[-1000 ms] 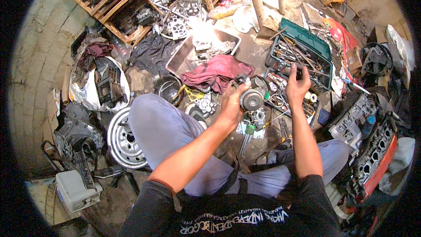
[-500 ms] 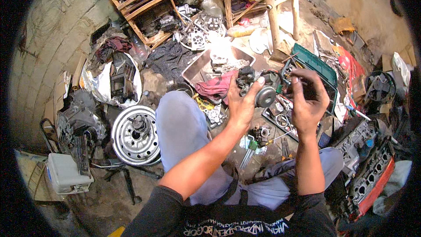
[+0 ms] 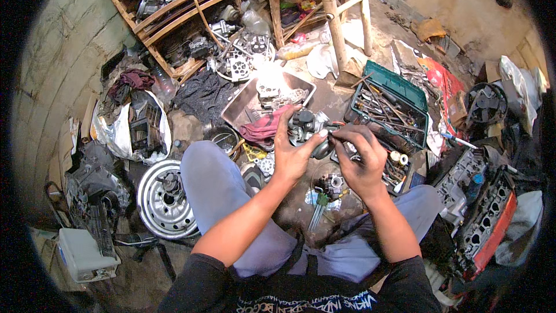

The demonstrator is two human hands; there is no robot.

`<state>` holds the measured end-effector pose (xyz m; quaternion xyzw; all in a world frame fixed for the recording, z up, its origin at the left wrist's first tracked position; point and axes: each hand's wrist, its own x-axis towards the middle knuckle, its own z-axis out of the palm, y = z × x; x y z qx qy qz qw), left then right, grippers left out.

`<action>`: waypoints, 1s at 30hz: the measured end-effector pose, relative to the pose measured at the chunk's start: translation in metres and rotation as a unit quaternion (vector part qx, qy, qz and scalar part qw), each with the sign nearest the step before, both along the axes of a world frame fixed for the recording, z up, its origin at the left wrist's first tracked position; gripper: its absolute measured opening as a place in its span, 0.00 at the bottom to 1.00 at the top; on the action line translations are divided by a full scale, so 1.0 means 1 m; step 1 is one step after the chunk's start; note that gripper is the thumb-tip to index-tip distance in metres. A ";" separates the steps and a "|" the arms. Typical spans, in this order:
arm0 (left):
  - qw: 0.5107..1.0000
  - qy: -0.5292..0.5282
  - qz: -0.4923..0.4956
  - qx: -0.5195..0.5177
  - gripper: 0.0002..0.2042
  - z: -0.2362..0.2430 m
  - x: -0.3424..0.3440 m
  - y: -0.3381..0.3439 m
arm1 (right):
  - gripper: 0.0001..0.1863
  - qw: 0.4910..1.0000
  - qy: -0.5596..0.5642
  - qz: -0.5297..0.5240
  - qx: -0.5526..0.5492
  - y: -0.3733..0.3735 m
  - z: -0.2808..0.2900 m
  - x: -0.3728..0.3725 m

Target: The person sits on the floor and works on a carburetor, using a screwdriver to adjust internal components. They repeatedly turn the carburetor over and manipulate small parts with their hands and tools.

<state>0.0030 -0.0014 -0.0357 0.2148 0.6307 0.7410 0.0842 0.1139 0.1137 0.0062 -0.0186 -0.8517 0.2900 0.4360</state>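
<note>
My left hand [image 3: 291, 153] grips a carburetor [image 3: 302, 123] above the floor between my knees, thumb across its near side and fingers round the far left. Its round dark cap faces down toward me. My right hand [image 3: 364, 159] is closed in a pinch at the carburetor's right side; whatever lies between its fingertips is too small or hidden to name. Below the hands, a second small carburetor [image 3: 334, 183] rests on the floor beside a green-handled tool [image 3: 321, 199] with metal shafts. A pink cloth [image 3: 259, 131] lies just beyond my left hand.
An open green toolbox [image 3: 425, 84] full of tools stands ahead on the right. Metal parts sit in a shallow tray [image 3: 234, 102]. At left are a steel wheel rim [image 3: 149, 203] and a white jug [image 3: 87, 255]; at right, a cylinder head [image 3: 483, 235]. A wooden shelf [image 3: 156, 32] stands behind.
My right hand has moved left and in, from raised and apart to the carburetor's side, its fingers now pinched. The carburetor is lower, still in my left hand. The view has shifted.
</note>
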 end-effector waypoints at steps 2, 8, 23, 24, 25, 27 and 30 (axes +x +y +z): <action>1.000 -0.005 0.005 -0.016 0.33 -0.005 -0.001 -0.001 | 0.16 1.000 -0.015 0.001 0.005 -0.001 -0.005 -0.001; 0.996 -0.067 -0.037 0.038 0.32 -0.019 0.000 0.003 | 0.13 1.000 -0.003 -0.027 0.008 -0.007 -0.017 -0.005; 0.993 -0.072 -0.066 0.071 0.31 -0.017 0.007 0.012 | 0.13 0.997 0.022 -0.068 -0.020 -0.010 -0.021 -0.001; 0.993 -0.067 -0.066 0.070 0.31 -0.017 0.007 0.012 | 0.13 0.997 0.023 -0.068 -0.025 -0.010 -0.021 -0.001; 0.993 -0.062 -0.066 0.070 0.31 -0.018 0.008 0.013 | 0.13 0.997 0.025 -0.067 -0.031 -0.010 -0.021 -0.001; 0.995 -0.047 -0.061 0.063 0.31 -0.019 0.009 0.013 | 0.13 0.997 0.028 -0.066 -0.040 -0.009 -0.021 0.000; 0.996 -0.037 -0.060 0.050 0.31 -0.021 0.011 0.014 | 0.13 0.996 0.029 -0.069 -0.050 -0.008 -0.021 0.002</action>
